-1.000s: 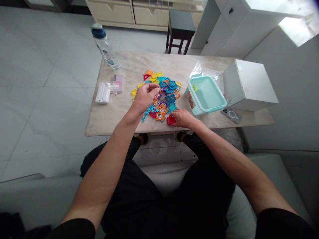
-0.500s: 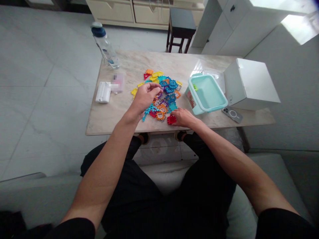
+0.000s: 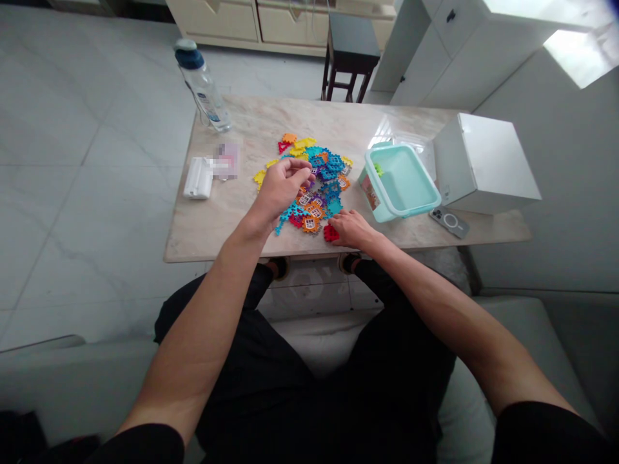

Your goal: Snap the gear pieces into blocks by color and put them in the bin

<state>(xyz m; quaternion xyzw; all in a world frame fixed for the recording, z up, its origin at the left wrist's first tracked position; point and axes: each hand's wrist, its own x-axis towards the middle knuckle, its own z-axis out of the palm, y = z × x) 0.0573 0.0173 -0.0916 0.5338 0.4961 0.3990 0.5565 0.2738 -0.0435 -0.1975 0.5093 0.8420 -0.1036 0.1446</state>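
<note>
A heap of interlocking plastic building pieces (image 3: pixel 331 169) in blue, yellow, orange, purple and red lies on the table. Above its near left side hovers my left hand (image 3: pixel 283 183), fingers bent and tips drawn together in a pinch. Whatever may be between those fingertips is too small to make out. Close to the table's front edge, my right hand (image 3: pixel 353 229) grips a red building piece (image 3: pixel 331 233) that rests on the tabletop, its right side covered by the fingers. Several orange pieces with white window grids (image 3: pixel 311 223) lie just left of it.
Right of the heap stands a mint plastic tub (image 3: pixel 409 180) with a small green piece (image 3: pixel 378 169) inside. Beyond it are a white box (image 3: pixel 498 161) and a grey phone (image 3: pixel 449 222). A water bottle (image 3: pixel 207 96) and a white packet (image 3: pixel 198 178) occupy the marble table's (image 3: pixel 251 116) left end.
My right hand has closed further over the red piece, covering slightly more of it. My left hand keeps its pinched pose over the heap. The whole view has shifted very slightly.
</note>
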